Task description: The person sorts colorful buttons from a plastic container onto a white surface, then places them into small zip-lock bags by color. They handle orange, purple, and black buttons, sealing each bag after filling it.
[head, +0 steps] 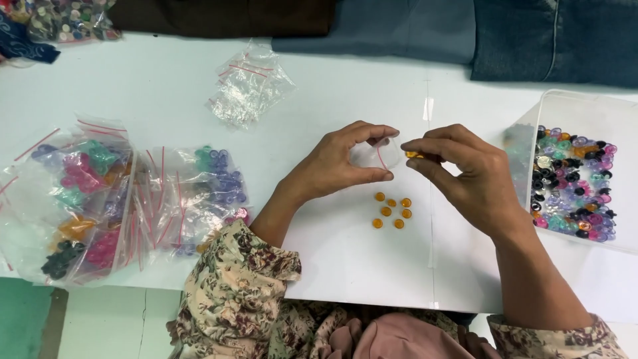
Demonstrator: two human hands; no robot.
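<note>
Filled bead bags point(100, 199), empty bag heap point(249, 86), dark cloth point(465, 33) on white table point(166, 86)

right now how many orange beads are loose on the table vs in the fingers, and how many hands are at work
Orange beads loose on the table: 7
Orange bead pinched in the right hand: 1
Small clear bag held open by the left hand: 1
Total orange beads: 8

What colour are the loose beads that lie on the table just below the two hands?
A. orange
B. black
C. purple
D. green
A: the small group of loose beads on the white table, under the left hand and right hand, is all orange.
</note>
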